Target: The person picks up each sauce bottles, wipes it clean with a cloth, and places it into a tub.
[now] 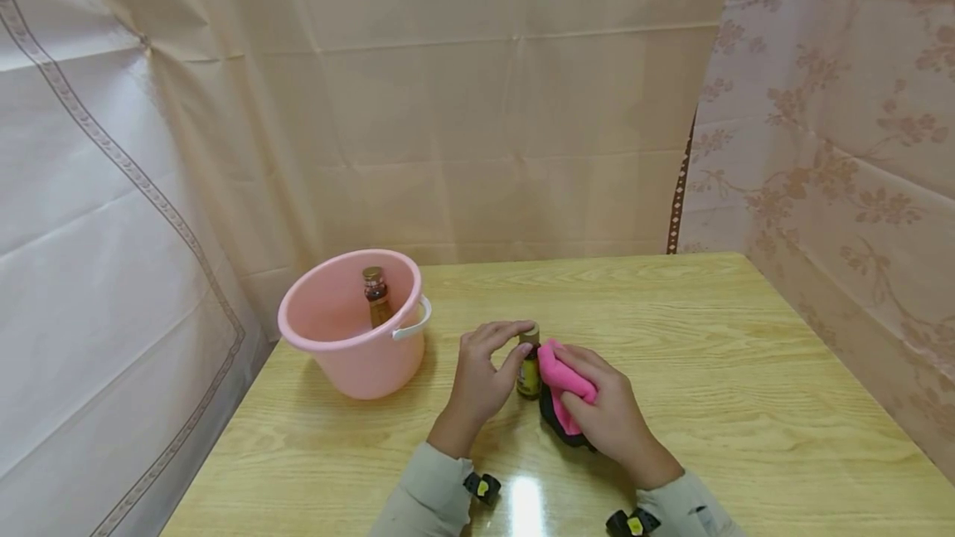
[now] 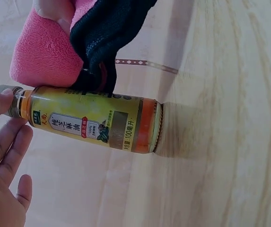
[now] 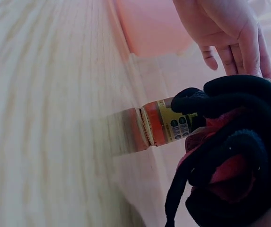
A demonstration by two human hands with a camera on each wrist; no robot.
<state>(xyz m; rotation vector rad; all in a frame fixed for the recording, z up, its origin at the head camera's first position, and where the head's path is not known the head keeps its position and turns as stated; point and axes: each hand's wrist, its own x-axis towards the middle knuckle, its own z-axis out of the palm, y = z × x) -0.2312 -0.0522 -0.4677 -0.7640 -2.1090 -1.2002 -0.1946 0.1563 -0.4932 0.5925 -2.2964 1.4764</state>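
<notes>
A small glass sesame oil bottle (image 1: pixel 528 377) with a gold cap and yellow label stands upright on the table. My left hand (image 1: pixel 479 379) pinches its cap between thumb and forefinger; the other fingers spread loosely in the left wrist view. Bunched in my right hand (image 1: pixel 610 411) is a pink and black cloth (image 1: pixel 565 384), pressed against the bottle's right side. The left wrist view shows the whole front label of the bottle (image 2: pixel 78 116), with the cloth (image 2: pixel 45 54) touching it. From the right wrist, folds of the cloth (image 3: pixel 239 90) hide the bottle's upper part.
On the left of the wood-grain table (image 1: pixel 731 404) stands a pink bucket (image 1: pixel 366 367) with a white handle (image 1: pixel 413 323). Inside it leans another brown bottle (image 1: pixel 376 297) with a gold cap. Beige curtains (image 1: pixel 485 106) hang behind and at both sides.
</notes>
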